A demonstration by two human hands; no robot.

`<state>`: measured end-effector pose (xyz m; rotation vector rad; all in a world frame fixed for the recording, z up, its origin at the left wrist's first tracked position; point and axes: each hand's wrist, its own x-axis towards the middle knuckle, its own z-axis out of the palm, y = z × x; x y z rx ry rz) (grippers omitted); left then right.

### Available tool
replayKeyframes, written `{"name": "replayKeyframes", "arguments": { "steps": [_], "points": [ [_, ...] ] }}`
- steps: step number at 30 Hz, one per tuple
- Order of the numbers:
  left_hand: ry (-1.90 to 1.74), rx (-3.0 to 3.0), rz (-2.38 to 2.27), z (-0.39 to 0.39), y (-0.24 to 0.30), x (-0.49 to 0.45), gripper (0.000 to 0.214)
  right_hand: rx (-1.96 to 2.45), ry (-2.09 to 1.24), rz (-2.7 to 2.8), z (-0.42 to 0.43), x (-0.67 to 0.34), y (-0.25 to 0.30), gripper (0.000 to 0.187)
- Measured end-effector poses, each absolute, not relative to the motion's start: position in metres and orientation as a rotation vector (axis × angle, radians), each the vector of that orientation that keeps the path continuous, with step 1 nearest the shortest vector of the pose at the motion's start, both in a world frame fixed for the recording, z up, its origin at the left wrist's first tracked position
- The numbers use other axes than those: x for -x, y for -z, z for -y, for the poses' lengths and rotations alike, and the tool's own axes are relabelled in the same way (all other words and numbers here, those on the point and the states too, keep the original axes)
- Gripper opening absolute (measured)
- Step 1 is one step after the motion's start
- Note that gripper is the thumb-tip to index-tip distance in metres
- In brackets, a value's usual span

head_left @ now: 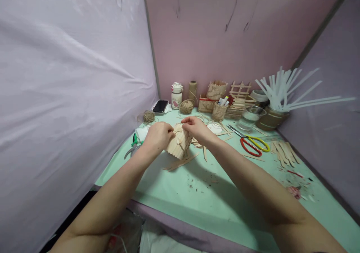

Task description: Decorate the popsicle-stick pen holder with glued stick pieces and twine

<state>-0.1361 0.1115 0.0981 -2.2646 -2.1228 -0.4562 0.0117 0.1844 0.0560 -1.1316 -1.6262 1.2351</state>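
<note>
Head camera: my left hand (158,134) grips a craft-stick container (177,147) over the worktop (168,185), nearer its left edge. My right hand (196,127) meets its top; whether gripping, I cannot tell.

The pale wooden stick-built piece (174,148) is walled with craft sticks set side by side, their rounded ends making a scalloped lower edge, and small petal-shaped slips (179,141) overlap on the wall. It sits tilted, well to the left of the scissors (244,136), with the left hand's (159,136) fingers gripping one side and the right hand's (197,129) fingers at its upper edge.
</note>
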Motion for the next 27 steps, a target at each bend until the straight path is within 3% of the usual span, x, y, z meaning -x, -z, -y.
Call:
{"name": "replayKeyframes", "arguments": {
  "steps": [22,27],
  "points": [
    [0.5,2.312,2.152,-0.112,-0.0993,0.138,0.02,1.133,-1.265,1.602,-0.1804,-0.0123,-0.0585,0.021],
    [0.524,2.321,2.123,-0.1118,-0.0968,0.1386,0.022,1.127,-1.276,1.647,-0.1761,-0.0132,-0.0596,0.039]
  ]
}}
